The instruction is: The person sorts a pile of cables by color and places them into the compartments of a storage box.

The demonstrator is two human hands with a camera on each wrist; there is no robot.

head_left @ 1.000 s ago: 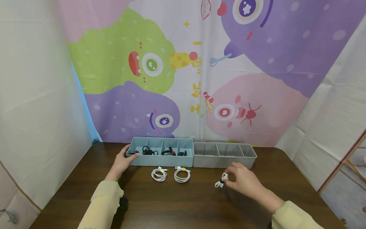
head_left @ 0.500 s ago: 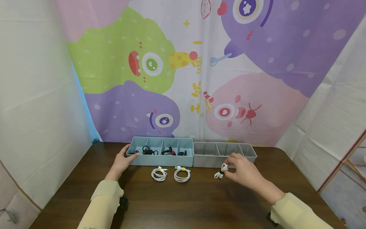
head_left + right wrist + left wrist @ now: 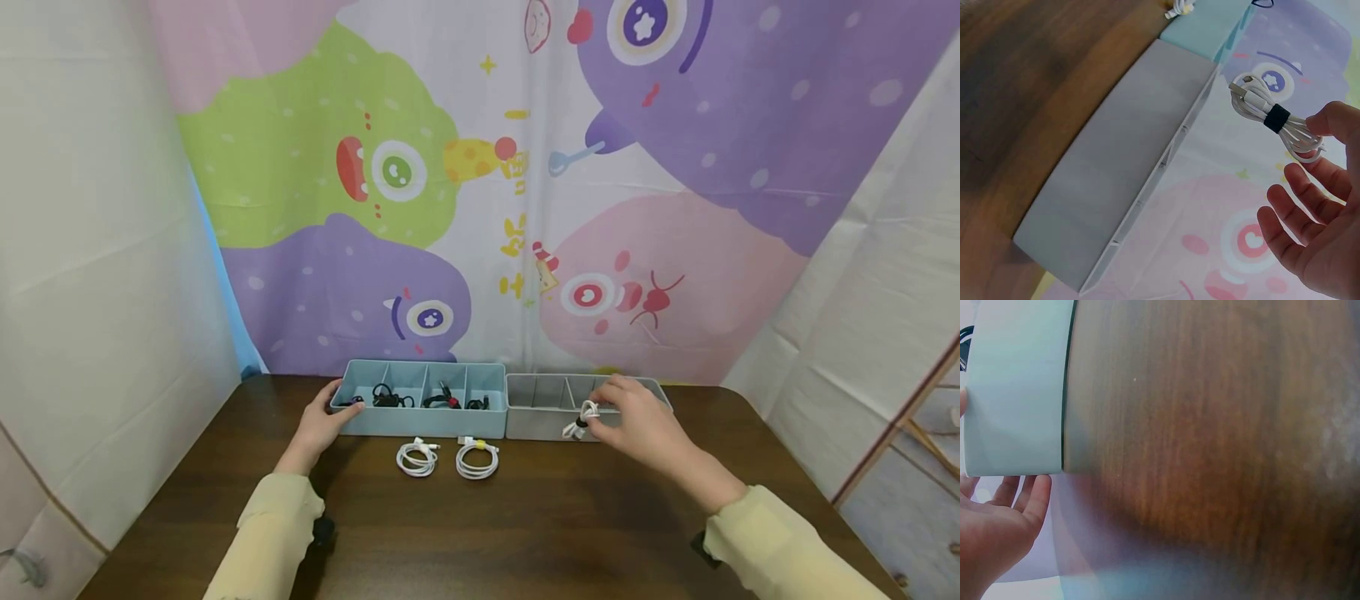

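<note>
My right hand (image 3: pixel 637 417) pinches a bundled white USB cable (image 3: pixel 1272 115) between thumb and forefinger. A black strap (image 3: pixel 1277 118) binds it, and its metal plug points away from the fingers. In the head view, hand and cable are in front of the grey divided box (image 3: pixel 540 423), level with its rim, hiding part of its right half. At the far left, my left hand (image 3: pixel 318 425) grips the corner of the blue divided box (image 3: pixel 420 423), thumb at the front rim and fingers against the end wall. Black cables (image 3: pixel 390 398) lie in the blue box.
Two coiled white cables (image 3: pixel 417 458) lie on the brown table (image 3: pixel 450 542) in front of the blue box; the right coil (image 3: pixel 477 461) has a yellow tie. Both boxes stand end to end along the back, before a cartoon-printed curtain (image 3: pixel 495 317).
My right hand has lifted the white USB cable and carried it away from me, from over the table up to the grey box. My left hand stays on the blue box.
</note>
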